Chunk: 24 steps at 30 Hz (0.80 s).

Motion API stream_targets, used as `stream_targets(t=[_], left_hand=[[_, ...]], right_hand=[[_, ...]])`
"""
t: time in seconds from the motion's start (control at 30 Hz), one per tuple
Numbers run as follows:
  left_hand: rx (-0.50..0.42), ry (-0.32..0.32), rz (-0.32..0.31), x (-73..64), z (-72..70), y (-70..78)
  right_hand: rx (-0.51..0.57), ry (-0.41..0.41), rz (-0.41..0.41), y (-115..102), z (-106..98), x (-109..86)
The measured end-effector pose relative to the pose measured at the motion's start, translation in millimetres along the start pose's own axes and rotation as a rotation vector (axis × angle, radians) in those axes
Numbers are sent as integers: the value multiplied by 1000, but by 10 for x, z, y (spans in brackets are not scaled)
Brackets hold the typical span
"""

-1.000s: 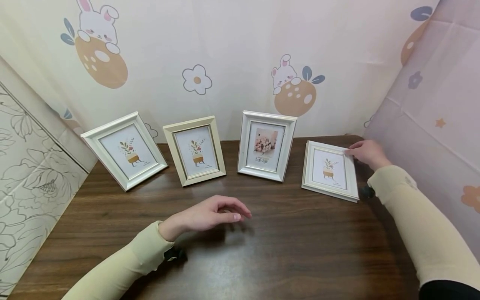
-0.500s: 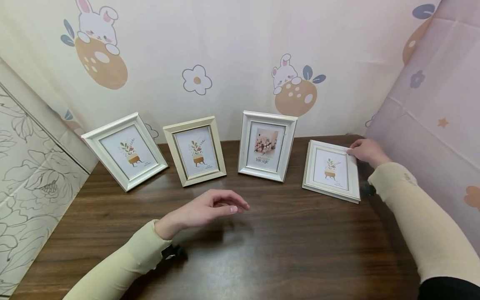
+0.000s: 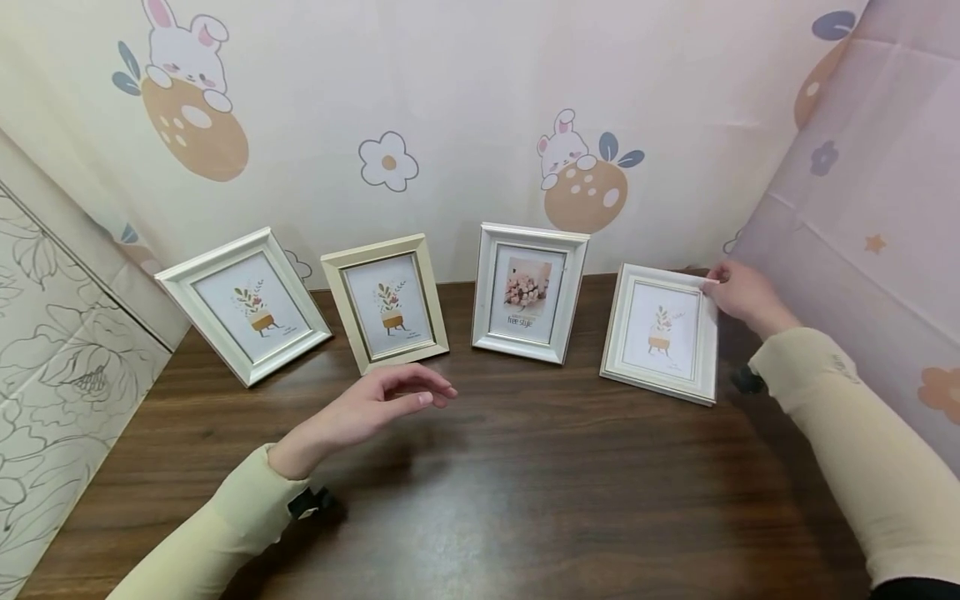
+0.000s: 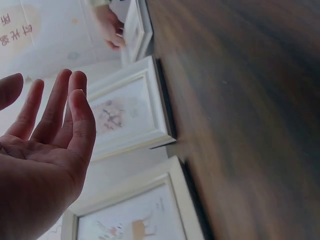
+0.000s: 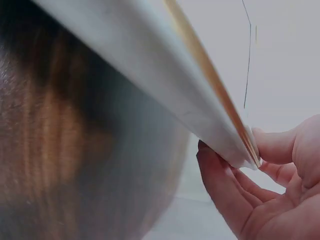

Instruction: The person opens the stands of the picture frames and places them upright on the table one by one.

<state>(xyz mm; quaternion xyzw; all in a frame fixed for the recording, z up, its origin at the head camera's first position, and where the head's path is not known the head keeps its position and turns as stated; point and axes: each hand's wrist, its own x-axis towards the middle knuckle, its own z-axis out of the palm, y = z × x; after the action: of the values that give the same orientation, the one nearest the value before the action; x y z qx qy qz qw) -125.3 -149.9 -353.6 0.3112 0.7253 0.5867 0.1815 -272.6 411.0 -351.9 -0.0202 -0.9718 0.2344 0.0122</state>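
Note:
At the far right of the table, my right hand [image 3: 746, 296] pinches the upper right corner of a white picture frame [image 3: 614, 337] that shows a potted-plant print. Its top edge is tilted up. The right wrist view shows the thumb and fingers [image 5: 225, 195] on both sides of the frame's corner [image 5: 242, 157]. My left hand [image 3: 363, 408] hovers over the table, fingers loosely extended and holding nothing. Just behind it stands a cream picture frame [image 3: 393, 304], its lower edge close to the knuckles. In the left wrist view the left hand [image 4: 50, 145] is palm up to the camera.
A white frame with a flower photo [image 3: 525, 293] stands at mid-back. Another white frame [image 3: 251, 308] leans at the left. The dark wooden table [image 3: 525, 492] meets a patterned curtain [image 3: 465, 108] behind and a lilac cloth wall [image 3: 892, 292] at right.
My right hand has lifted the top of the right-hand picture frame from lying flatter to a steeper tilt. The left hand has shifted left and slightly back toward the cream frame.

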Motion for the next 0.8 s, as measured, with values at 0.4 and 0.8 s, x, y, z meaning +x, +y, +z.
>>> stream_targets(t=[0.4, 0.8], left_hand=[[11, -19, -51, -108, -29, -199], [3, -11, -76, -139, -60, -228]], right_hand=[[126, 46, -20, -246, -212, -235], [589, 150, 70, -324, -276, -503]])
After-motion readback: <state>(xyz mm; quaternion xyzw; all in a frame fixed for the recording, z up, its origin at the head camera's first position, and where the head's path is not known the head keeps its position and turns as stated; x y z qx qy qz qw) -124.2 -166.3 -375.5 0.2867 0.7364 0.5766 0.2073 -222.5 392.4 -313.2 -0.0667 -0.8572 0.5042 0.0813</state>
